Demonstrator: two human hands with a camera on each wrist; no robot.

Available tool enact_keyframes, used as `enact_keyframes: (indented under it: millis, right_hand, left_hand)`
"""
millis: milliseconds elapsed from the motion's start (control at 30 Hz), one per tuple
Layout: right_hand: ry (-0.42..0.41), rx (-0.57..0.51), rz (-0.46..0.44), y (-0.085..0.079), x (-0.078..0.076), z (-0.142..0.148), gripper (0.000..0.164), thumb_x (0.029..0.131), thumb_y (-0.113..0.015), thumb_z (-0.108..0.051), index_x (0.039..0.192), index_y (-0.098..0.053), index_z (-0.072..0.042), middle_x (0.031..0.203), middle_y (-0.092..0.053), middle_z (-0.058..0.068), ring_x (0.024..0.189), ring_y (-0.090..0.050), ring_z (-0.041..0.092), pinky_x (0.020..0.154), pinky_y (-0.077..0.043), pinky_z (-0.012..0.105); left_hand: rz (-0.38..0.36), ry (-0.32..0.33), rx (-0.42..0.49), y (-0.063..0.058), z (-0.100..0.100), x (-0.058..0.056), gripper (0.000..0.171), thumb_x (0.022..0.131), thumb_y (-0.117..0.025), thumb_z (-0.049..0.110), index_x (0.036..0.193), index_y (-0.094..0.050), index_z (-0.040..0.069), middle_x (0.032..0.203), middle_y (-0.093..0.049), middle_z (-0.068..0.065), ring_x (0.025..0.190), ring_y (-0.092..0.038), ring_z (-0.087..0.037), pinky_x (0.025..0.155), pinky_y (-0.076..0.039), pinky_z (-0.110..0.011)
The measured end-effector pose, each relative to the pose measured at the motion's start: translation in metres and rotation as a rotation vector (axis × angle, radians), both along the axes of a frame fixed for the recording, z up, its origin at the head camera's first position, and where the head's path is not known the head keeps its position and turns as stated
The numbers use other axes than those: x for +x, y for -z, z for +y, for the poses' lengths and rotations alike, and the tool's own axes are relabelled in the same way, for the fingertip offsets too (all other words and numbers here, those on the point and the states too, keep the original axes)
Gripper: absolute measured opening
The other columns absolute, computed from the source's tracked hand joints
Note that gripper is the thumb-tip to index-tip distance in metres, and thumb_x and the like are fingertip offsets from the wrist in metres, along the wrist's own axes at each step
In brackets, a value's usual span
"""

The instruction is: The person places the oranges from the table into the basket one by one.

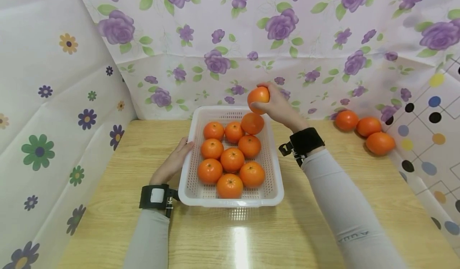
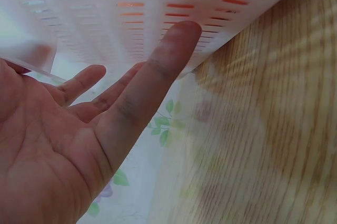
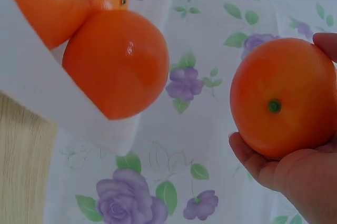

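Note:
My right hand [image 1: 274, 103] grips an orange [image 1: 259, 98] above the far right corner of a white plastic basket [image 1: 230, 202]. In the right wrist view, the green stem end of this orange [image 3: 284, 98] shows, with fingers on its right and underside. Several more oranges [image 1: 232, 160] sit in the basket; the far right one [image 1: 252, 123] lies just below the held orange. My left hand [image 1: 173, 162] holds the basket's left side, thumb at the rim. The left wrist view shows its fingers [image 2: 152, 82] extended along the slotted outer wall [image 2: 131, 19].
Three oranges [image 1: 369, 126] lie on the wooden table [image 1: 122, 173] at the far right, by the dotted side sheet [image 1: 435, 119]. A floral sheet [image 1: 248, 29] stands behind the basket, and another patterned sheet [image 1: 57, 113] borders the left.

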State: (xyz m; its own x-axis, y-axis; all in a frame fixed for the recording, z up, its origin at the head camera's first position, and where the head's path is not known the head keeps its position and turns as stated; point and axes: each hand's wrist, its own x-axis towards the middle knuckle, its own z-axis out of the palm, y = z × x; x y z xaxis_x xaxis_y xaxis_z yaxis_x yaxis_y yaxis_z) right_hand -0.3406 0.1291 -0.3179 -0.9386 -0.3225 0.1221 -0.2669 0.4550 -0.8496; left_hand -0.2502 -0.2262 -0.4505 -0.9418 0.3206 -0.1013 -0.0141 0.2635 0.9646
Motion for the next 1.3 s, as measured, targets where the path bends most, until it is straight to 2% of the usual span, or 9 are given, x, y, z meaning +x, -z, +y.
enact_keyframes:
  millis: [233,400,600,833,1067,1300]
  right_hand:
    - [-0.021,-0.005,-0.013,0.005,0.003,-0.011,0.075,0.093,-0.073,-0.027,0.153,-0.033,-0.008,0.143,-0.044,0.016,0.116,-0.056,0.032,0.099,-0.050,0.047]
    - [-0.029,0.006,-0.022,0.010,0.004,-0.019,0.074,0.094,-0.073,-0.028,0.153,-0.035,-0.008,0.142,-0.047,0.015,0.116,-0.056,0.031,0.099,-0.051,0.046]
    - [-0.075,-0.011,-0.020,0.015,0.006,-0.030,0.073,0.094,-0.073,-0.026,0.153,-0.035,-0.007,0.142,-0.046,0.015,0.115,-0.057,0.032,0.098,-0.052,0.046]
    - [-0.100,0.056,0.005,0.027,0.004,-0.041,0.074,0.092,-0.073,-0.025,0.153,-0.035,-0.007,0.146,-0.042,0.016,0.117,-0.055,0.031,0.099,-0.052,0.046]
    - [-0.171,0.130,0.008,0.035,0.007,-0.054,0.074,0.094,-0.071,-0.022,0.154,-0.032,-0.003,0.148,-0.037,0.019,0.118,-0.054,0.031,0.101,-0.052,0.045]
    - [-0.227,0.253,0.021,0.041,0.010,-0.066,0.074,0.094,-0.070,-0.022,0.155,-0.034,-0.002,0.154,-0.038,0.018,0.129,-0.049,0.028,0.113,-0.044,0.043]
  left_hand:
    - [0.000,-0.002,0.011,0.001,0.001,0.000,0.059,0.114,-0.031,0.047,0.160,-0.022,0.012,0.142,-0.048,-0.031,0.119,-0.061,-0.046,0.086,-0.061,-0.046]
    - [-0.002,-0.002,0.000,0.000,0.000,0.000,0.060,0.114,-0.031,0.049,0.162,-0.020,0.015,0.145,-0.047,-0.030,0.120,-0.061,-0.046,0.086,-0.061,-0.046]
    - [0.006,0.009,0.008,-0.001,0.000,0.001,0.059,0.114,-0.030,0.048,0.161,-0.020,0.014,0.143,-0.046,-0.032,0.118,-0.061,-0.048,0.084,-0.062,-0.049]
    - [0.002,0.007,0.004,0.000,0.001,0.000,0.059,0.114,-0.030,0.049,0.160,-0.020,0.013,0.141,-0.048,-0.032,0.116,-0.063,-0.048,0.081,-0.063,-0.049]
    - [0.004,0.008,0.013,0.000,0.001,0.000,0.059,0.114,-0.030,0.048,0.161,-0.019,0.013,0.143,-0.047,-0.032,0.118,-0.062,-0.049,0.083,-0.062,-0.049]
    - [0.003,0.012,0.017,0.001,0.001,0.000,0.059,0.114,-0.029,0.047,0.161,-0.019,0.014,0.144,-0.046,-0.032,0.120,-0.060,-0.048,0.086,-0.062,-0.049]
